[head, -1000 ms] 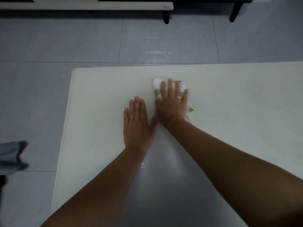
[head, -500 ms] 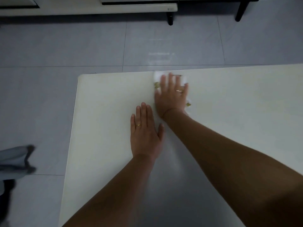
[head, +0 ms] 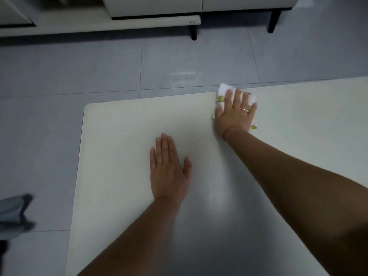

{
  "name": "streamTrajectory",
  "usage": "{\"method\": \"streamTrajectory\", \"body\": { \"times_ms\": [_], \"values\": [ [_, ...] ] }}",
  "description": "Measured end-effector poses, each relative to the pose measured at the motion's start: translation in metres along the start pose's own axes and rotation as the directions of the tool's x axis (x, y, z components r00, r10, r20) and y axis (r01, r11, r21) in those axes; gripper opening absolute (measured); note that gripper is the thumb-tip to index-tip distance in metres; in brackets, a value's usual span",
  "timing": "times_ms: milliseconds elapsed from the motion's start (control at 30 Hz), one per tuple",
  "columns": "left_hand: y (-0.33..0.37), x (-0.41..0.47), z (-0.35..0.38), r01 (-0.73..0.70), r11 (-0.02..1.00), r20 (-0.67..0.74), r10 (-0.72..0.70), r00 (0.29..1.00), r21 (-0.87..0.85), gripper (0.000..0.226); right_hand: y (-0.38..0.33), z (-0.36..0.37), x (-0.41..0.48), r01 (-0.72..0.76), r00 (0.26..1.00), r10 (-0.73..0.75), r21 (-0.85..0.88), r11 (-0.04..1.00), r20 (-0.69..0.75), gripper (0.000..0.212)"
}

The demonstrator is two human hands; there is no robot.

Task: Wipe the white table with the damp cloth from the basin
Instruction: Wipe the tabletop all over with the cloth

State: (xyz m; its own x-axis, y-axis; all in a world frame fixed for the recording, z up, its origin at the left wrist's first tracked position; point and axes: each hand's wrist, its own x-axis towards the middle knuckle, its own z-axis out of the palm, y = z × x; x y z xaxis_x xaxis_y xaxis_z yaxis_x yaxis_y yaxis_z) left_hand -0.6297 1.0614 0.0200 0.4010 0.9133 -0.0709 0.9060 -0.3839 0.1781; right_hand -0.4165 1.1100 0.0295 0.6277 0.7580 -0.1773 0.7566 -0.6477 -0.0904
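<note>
The white table (head: 119,136) fills the lower right of the head view. My right hand (head: 236,114) presses flat on a white cloth (head: 224,90) with small yellow figures, right at the table's far edge. Most of the cloth lies hidden under the palm. My left hand (head: 169,172) rests flat on the tabletop, fingers together, nearer to me and to the left, holding nothing. The basin is not in view.
Grey floor tiles (head: 79,66) surround the table on the left and far side. A low white cabinet (head: 155,18) on black legs stands along the far wall. A blurred grey object (head: 14,212) sits at the left edge, off the table.
My right hand has pushed the cloth away from me to the table's far edge and to the right. My left hand has stayed flat, and the gap between the hands has grown.
</note>
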Motion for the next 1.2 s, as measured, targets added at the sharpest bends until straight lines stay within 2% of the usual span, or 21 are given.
{"method": "streamTrajectory", "body": {
  "times_ms": [100, 200, 267, 367, 500, 533, 600, 667, 733, 800, 900, 1033, 1100, 1200],
  "values": [
    [0.001, 0.000, 0.001, 0.009, 1.000, -0.002, -0.009, 1.000, 0.013, 0.073, -0.032, 0.009, -0.021, 0.289, 0.957, -0.290, -0.044, 0.956, 0.004, 0.058],
    [0.000, -0.001, 0.001, 0.012, 1.000, -0.010, -0.012, 1.000, 0.013, 0.072, -0.009, 0.004, -0.014, 0.484, 0.875, -0.483, -0.088, 0.871, 0.031, 0.056],
    [0.001, -0.001, 0.000, 0.012, 1.000, -0.011, -0.012, 1.000, 0.002, 0.073, 0.023, 0.000, 0.004, 0.451, 0.891, -0.453, -0.106, 0.886, 0.004, 0.055],
    [0.003, -0.001, -0.001, 0.014, 1.000, 0.000, -0.014, 1.000, 0.009, 0.074, 0.068, -0.010, 0.029, 0.246, 0.969, -0.247, -0.063, 0.967, -0.009, 0.055],
    [0.010, -0.001, -0.006, 0.048, 0.998, 0.006, -0.048, 0.999, 0.028, 0.074, 0.044, -0.006, 0.024, 0.051, 0.999, -0.051, 0.016, 0.999, -0.003, 0.057],
    [0.017, -0.003, -0.007, 0.057, 0.998, -0.011, -0.057, 0.998, 0.005, 0.073, 0.029, -0.002, 0.016, 0.070, 0.998, -0.070, 0.023, 0.997, 0.003, 0.058],
    [0.042, -0.008, -0.007, 0.032, 0.999, -0.032, -0.033, 0.999, -0.044, 0.071, 0.005, 0.005, -0.005, 0.248, 0.969, -0.248, -0.018, 0.969, 0.003, 0.058],
    [0.072, -0.020, -0.001, -0.018, 0.997, -0.032, 0.015, 0.999, -0.073, 0.068, 0.004, 0.005, -0.017, 0.444, 0.896, -0.443, -0.055, 0.894, 0.026, 0.057],
    [0.092, -0.032, 0.007, -0.026, 0.995, -0.017, 0.025, 1.000, -0.094, 0.068, 0.025, 0.000, -0.008, 0.542, 0.840, -0.541, -0.088, 0.836, 0.033, 0.055],
    [0.098, -0.040, 0.012, -0.010, 0.997, -0.002, 0.010, 1.000, -0.078, 0.069, 0.057, -0.005, 0.010, 0.496, 0.867, -0.498, -0.117, 0.861, 0.012, 0.055],
    [0.096, -0.042, 0.016, -0.008, 0.999, -0.018, 0.007, 1.000, -0.044, 0.069, 0.093, -0.011, 0.028, 0.317, 0.948, -0.318, -0.078, 0.945, -0.001, 0.055],
    [0.098, -0.042, 0.017, 0.008, 1.000, -0.001, -0.008, 1.000, -0.029, 0.070, 0.068, -0.005, 0.010, 0.182, 0.983, -0.182, -0.007, 0.983, 0.010, 0.058],
    [0.098, -0.042, 0.017, 0.011, 1.000, 0.003, -0.011, 1.000, -0.014, 0.070, 0.049, 0.003, -0.015, 0.255, 0.967, -0.255, -0.018, 0.967, -0.015, 0.059],
    [0.097, -0.042, 0.019, 0.022, 1.000, 0.013, -0.022, 1.000, 0.005, 0.070, 0.051, 0.007, -0.045, 0.493, 0.869, -0.495, -0.079, 0.867, -0.012, 0.058]
  ]
}}
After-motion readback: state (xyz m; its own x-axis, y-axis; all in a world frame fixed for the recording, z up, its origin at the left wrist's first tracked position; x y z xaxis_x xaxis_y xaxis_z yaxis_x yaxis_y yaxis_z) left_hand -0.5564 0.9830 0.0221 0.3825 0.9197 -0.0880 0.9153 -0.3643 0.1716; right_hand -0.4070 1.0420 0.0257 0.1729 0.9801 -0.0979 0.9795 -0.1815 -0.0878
